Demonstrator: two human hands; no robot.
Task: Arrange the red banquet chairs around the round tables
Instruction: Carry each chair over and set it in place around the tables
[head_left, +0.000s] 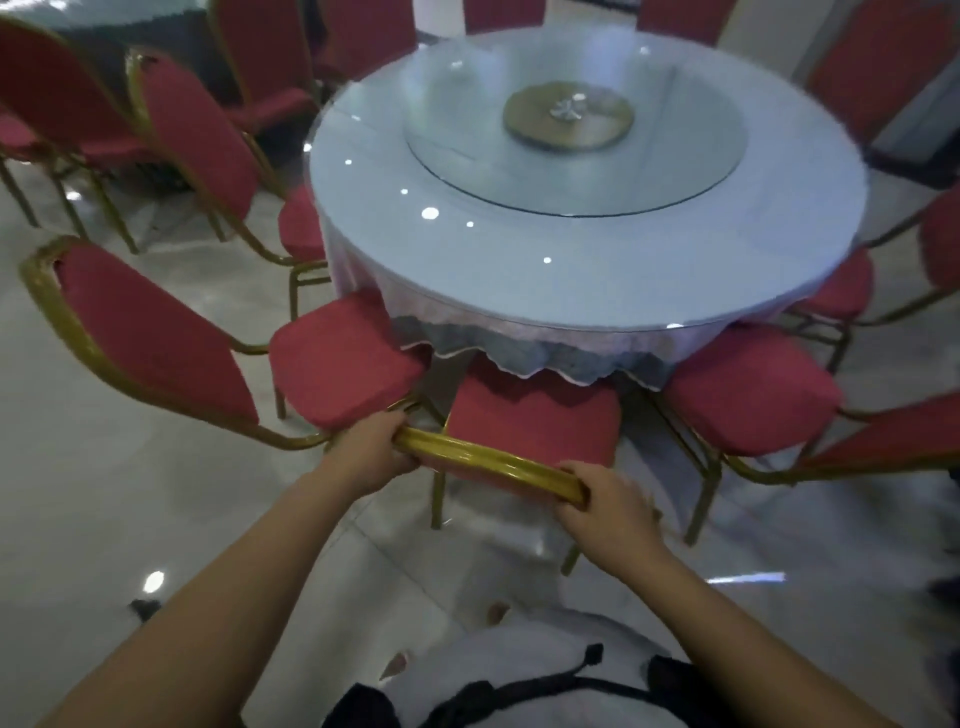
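At the near edge of the round, white-clothed, glass-topped table (467, 270), a red padded banquet chair with a gold metal frame (535, 421) is standing, its seat reaching just under the hanging cloth. The left hand (371, 447) is gripping the left end of its gold top rail, and the right hand (602, 499) is gripping the right end. A matching left-side red chair (343, 358) and right-side red chair (748, 389) are sitting just beside it.
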